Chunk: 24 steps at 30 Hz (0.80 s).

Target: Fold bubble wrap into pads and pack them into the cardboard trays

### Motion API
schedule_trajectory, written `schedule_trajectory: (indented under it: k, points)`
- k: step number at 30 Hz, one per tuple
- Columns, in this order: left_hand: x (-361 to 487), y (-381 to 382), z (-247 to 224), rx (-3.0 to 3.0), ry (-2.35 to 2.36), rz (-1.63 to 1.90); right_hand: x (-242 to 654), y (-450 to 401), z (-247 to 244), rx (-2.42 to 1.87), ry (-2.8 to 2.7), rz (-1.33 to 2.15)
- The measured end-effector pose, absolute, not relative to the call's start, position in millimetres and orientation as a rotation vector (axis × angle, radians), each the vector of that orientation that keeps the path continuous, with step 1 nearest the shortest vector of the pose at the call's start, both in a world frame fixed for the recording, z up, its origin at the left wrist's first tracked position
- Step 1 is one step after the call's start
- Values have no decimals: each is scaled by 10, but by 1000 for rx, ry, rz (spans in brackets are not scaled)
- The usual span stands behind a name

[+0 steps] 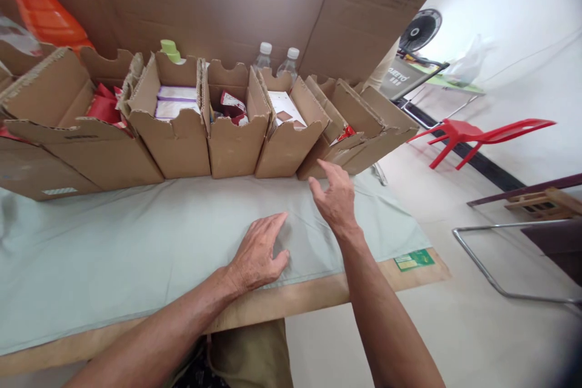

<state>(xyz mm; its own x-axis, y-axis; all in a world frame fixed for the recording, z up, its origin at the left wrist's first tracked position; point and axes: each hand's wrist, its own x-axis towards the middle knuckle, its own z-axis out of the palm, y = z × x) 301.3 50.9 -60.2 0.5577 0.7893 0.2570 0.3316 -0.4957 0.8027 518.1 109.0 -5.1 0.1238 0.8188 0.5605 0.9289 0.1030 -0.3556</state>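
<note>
My left hand [260,253] is over the pale green cloth [136,242] near the table's front edge, thumb apart from the fingers and nothing in it. Farther right and forward, my right hand [334,197] is held with thumb and fingers apart, also holding nothing. It is nearest to the cardboard bin [318,154] at the right end of the row, which has a small red item [348,132] inside. Left of that, another bin [279,154] contains a white box [286,108]. A third bin [236,148] holds dark red packets [234,108].
Farther left, one bin [184,148] has white and purple packs [177,100] and another [104,160] a red packet [103,106]. Clear bottles [288,62] stand behind, before a tall cardboard panel [254,0]. A red chair [464,132] and metal-framed seat [491,273] are at right.
</note>
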Motion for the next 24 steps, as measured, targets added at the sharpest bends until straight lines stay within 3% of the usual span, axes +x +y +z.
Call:
schedule_trajectory:
  k: [6,14,19,24]
  points:
    - [3015,505,-606,2054,878,827,4917,1126,469,-1540,-1688,-81]
    - [2908,636,-506,1838,1094,1247,4629,1545,832,-1881,-1852,-207]
    - [2787,721,-423,1598,1220,1509,4863,416,789,-1630,-1837,-123]
    - [2764,717,-411,1543,1191,1491,5513,-987,552,-1779,-1558,-221]
